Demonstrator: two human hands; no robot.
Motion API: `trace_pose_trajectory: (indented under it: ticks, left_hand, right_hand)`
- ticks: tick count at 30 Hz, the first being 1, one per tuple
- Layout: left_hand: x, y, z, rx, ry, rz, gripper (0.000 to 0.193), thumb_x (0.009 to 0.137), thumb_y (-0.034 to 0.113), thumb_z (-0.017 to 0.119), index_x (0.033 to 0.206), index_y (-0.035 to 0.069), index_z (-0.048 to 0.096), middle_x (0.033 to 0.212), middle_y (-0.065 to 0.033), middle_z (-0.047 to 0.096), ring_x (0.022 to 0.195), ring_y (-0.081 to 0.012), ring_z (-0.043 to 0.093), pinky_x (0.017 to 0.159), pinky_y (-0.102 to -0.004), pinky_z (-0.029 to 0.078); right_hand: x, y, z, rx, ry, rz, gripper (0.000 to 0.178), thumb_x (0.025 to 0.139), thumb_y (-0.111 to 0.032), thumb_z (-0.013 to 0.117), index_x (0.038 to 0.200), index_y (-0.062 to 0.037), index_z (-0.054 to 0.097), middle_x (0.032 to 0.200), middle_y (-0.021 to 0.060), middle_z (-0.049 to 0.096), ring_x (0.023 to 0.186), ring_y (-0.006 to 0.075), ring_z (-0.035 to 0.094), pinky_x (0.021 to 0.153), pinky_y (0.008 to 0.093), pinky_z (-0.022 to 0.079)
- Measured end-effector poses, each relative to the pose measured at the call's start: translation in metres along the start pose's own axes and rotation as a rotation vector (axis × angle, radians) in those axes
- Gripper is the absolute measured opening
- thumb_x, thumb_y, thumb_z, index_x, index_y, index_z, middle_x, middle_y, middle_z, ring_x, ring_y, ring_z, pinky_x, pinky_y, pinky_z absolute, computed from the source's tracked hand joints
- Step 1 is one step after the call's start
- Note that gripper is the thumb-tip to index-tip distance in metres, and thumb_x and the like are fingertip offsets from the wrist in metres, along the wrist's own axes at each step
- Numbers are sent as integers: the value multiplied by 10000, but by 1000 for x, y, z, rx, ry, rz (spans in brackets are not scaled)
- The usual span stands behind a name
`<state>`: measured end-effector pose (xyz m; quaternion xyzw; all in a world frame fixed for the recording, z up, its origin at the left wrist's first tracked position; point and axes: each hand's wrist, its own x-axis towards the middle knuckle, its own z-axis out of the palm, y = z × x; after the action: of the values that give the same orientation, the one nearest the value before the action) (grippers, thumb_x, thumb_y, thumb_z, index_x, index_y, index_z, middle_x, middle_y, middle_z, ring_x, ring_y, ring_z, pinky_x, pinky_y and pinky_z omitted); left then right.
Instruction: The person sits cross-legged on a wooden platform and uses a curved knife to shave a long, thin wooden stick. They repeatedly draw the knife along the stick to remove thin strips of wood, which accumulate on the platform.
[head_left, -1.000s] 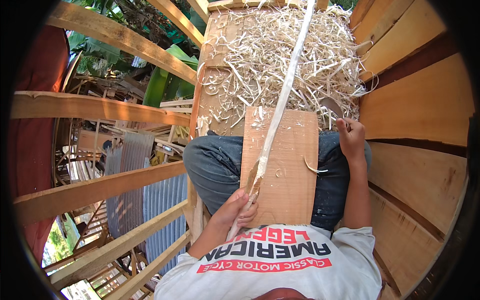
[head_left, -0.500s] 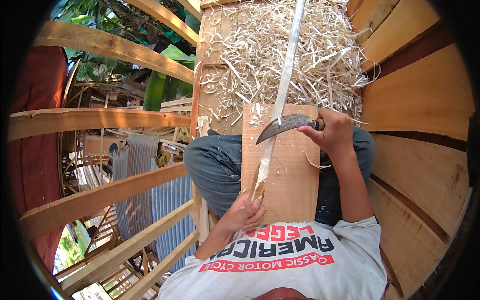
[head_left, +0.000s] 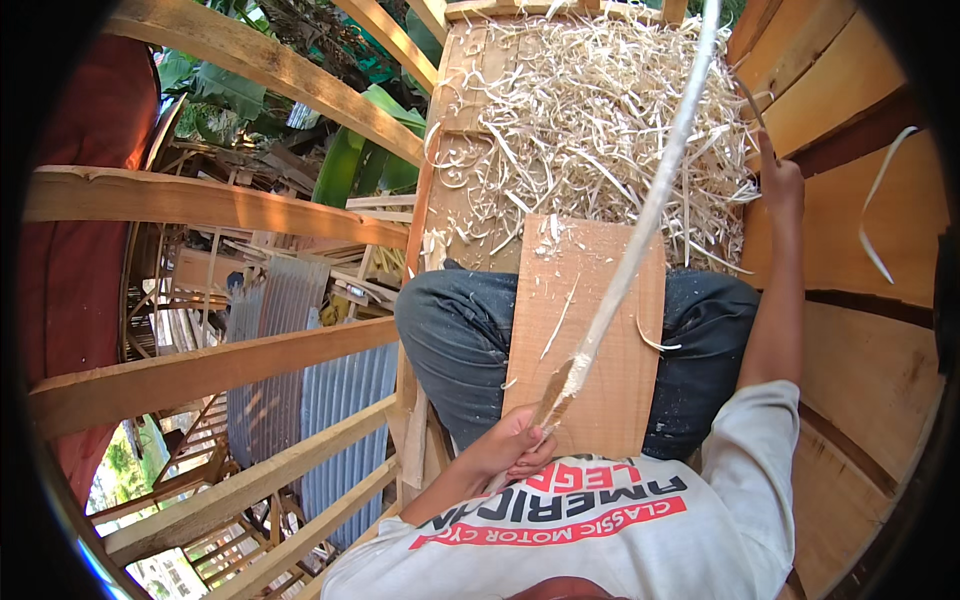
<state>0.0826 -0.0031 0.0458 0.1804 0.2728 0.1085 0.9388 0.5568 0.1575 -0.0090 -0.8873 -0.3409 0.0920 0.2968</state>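
Observation:
My left hand [head_left: 512,446] is closed around the brown, split lower end of a long pale wooden strip [head_left: 645,235]. The strip rises over the board on my lap and runs up and to the right past the frame's top edge. Out to the far right, my right hand [head_left: 782,188] grips a curved knife [head_left: 750,103], its dark blade seen nearly edge-on and apart from the strip. A flat wooden board [head_left: 590,325] lies across my crossed legs. On it are small chips and a few thin curls.
A heap of pale shavings [head_left: 610,120] covers the plank floor in front of me. Plank walling [head_left: 850,225] stands close on the right, with a loose curl [head_left: 876,215] seen against it. Wooden rails [head_left: 220,218] line the left side, with corrugated sheets [head_left: 345,430] beyond them.
My right hand has swung the knife off the strip, forward and to the right. The strip's far end has tilted to the right. A loose curl now shows near the right wall.

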Motion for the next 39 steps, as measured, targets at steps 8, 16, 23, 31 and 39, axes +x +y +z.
trace_pose_trajectory:
  ticks: [8, 16, 23, 31, 39]
  left_hand:
    - [15, 25, -15, -154, -32, 61, 581, 810, 656, 525, 895, 106, 362, 500, 49, 353, 343, -8, 329, 284, -149, 255]
    - [19, 14, -16, -381, -190, -39, 534, 867, 629, 445, 885, 106, 338, 467, 37, 350, 330, -17, 339, 264, -141, 262]
    - [20, 3, -15, -452, -226, -56, 494, 902, 588, 428, 875, 104, 334, 460, 49, 327, 323, -11, 314, 258, -141, 239]
    - [21, -7, -12, -414, -178, -97, 471, 925, 574, 395, 884, 109, 329, 468, 56, 324, 326, -8, 317, 261, -145, 251]
    - [21, -5, -23, -476, -176, -45, 461, 937, 568, 375, 885, 112, 338, 473, 57, 323, 330, -10, 321, 255, -143, 266]
  right_hand:
    - [-158, -18, -8, 380, -383, -210, 718, 842, -611, 571, 526, 18, 428, 439, 62, 296, 451, 136, 294, 431, 375, 268]
    - [-207, -75, -11, 101, -494, -501, 663, 747, -631, 646, 538, -10, 544, 447, 124, 483, 441, 280, 545, 458, 374, 421]
    - [-174, -62, 10, -8, -255, -585, 716, 703, -721, 620, 550, -26, 530, 484, 123, 510, 484, 291, 576, 479, 394, 454]
    - [-98, -44, 22, -120, -81, -400, 797, 754, -770, 503, 554, 1, 545, 548, 197, 551, 539, 364, 587, 516, 453, 460]
    - [-56, -54, 52, -157, -166, -308, 857, 747, -835, 417, 566, -11, 571, 597, 186, 590, 596, 303, 631, 539, 429, 487]
